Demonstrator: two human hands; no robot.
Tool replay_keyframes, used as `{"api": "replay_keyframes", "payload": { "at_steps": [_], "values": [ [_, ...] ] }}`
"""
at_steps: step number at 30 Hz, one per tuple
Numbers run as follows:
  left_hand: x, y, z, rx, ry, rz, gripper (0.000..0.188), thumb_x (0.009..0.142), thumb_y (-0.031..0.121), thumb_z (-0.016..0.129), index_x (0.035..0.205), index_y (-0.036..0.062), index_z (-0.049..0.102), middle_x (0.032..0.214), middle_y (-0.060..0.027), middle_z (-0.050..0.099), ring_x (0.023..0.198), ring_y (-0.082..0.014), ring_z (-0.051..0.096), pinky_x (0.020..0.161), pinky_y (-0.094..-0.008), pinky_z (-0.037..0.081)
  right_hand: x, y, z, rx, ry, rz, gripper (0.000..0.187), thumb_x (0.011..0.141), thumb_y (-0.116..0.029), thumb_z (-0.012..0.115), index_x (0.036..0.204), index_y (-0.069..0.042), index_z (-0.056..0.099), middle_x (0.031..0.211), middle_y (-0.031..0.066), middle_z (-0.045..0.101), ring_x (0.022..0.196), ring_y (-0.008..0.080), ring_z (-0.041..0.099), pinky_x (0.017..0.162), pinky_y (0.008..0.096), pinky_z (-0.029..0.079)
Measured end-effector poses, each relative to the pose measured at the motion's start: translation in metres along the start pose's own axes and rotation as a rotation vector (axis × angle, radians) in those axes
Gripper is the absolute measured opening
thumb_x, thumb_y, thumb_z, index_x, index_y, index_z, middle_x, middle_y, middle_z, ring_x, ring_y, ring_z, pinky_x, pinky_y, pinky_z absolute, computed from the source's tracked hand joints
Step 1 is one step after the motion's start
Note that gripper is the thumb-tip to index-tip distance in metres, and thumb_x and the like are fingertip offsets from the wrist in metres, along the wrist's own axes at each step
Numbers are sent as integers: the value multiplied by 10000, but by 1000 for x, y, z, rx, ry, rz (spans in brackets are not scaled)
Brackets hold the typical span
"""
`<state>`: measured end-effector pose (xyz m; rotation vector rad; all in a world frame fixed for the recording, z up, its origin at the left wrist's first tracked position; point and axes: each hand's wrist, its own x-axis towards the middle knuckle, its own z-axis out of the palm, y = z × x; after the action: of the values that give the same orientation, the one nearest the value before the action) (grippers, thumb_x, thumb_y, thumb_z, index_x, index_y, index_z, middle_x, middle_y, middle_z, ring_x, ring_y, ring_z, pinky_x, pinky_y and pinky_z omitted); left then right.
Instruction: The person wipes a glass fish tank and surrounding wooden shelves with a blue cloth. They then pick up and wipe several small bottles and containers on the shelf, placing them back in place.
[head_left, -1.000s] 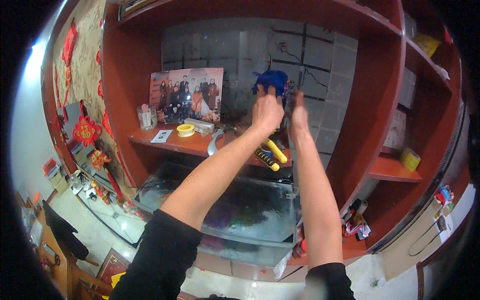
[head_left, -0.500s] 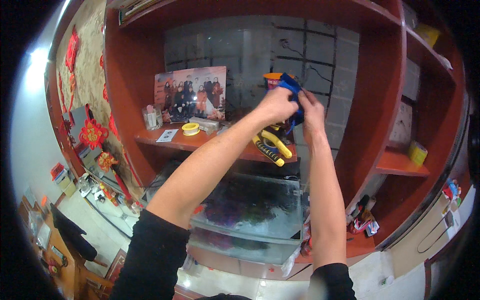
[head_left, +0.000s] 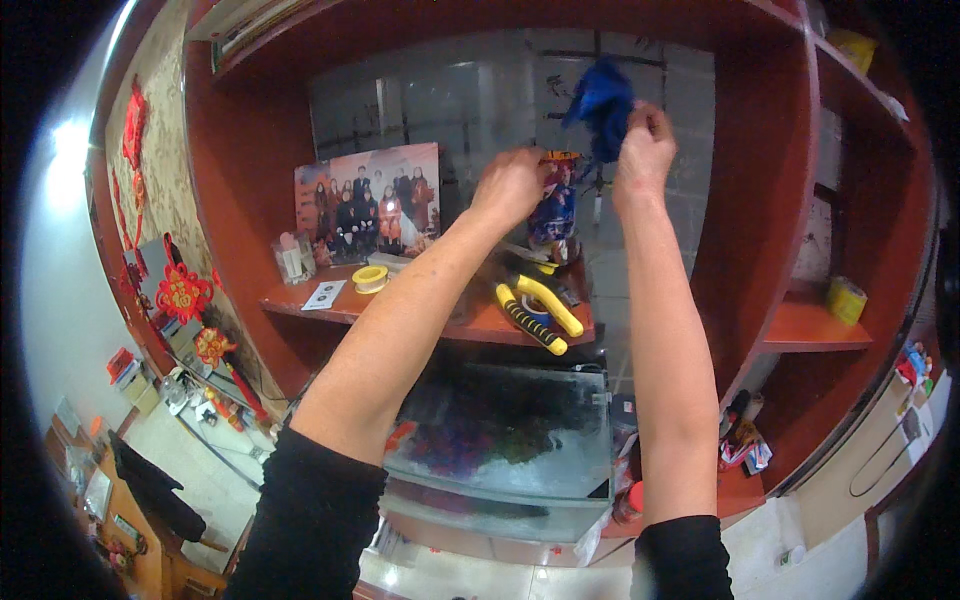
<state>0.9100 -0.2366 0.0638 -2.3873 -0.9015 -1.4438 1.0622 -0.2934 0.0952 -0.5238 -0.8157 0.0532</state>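
Observation:
My right hand [head_left: 645, 155] is closed on a blue cloth [head_left: 603, 100], raised in front of the grey back panel. The cloth hangs bunched and is a little blurred. My left hand [head_left: 510, 185] is closed at the upper edge of a dark blue printed canister [head_left: 556, 212] with an orange top. The canister is upright over the shelf; its base is partly hidden by things around it. Below my hands, yellow-and-black handled pliers [head_left: 538, 312] jut over the shelf's front edge.
On the red-brown shelf [head_left: 300, 308] stand a group photo panel [head_left: 370, 200], a clear box [head_left: 295, 262] and a yellow tape roll [head_left: 370, 279]. A glass tank [head_left: 500, 425] is below. A yellow tin [head_left: 846, 301] sits on the right side shelf.
My right hand has lifted the blue cloth up, away from the canister. My left hand has let go of the cloth, moved left and taken the canister's edge. More of the canister shows.

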Motion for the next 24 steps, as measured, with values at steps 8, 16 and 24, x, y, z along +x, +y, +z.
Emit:
{"api": "replay_keyframes", "payload": {
  "at_steps": [8,16,24],
  "values": [
    [4,-2,0,91,-30,42,265,891,151,567,1112,53,674,1035,-257,671,996,-439,634,889,-498,510,-59,73,-22,-484,-294,-121,370,916,-112,607,1245,18,502,1203,251,598,1124,422,580,951,450,453],
    [0,-1,-2,128,-91,90,321,906,163,564,1201,68,648,1055,-258,670,1013,-461,619,920,-502,499,-72,101,-87,-637,-614,-182,451,819,-91,716,1237,-28,557,1112,218,644,1056,423,615,904,456,493],
    [3,0,-7,134,-108,120,326,908,147,541,1202,57,648,1065,-264,663,1026,-451,618,914,-496,498,-47,79,-83,-801,-528,-186,355,803,-63,669,1149,-25,595,1069,242,665,1026,442,625,859,484,510]
  ]
}}
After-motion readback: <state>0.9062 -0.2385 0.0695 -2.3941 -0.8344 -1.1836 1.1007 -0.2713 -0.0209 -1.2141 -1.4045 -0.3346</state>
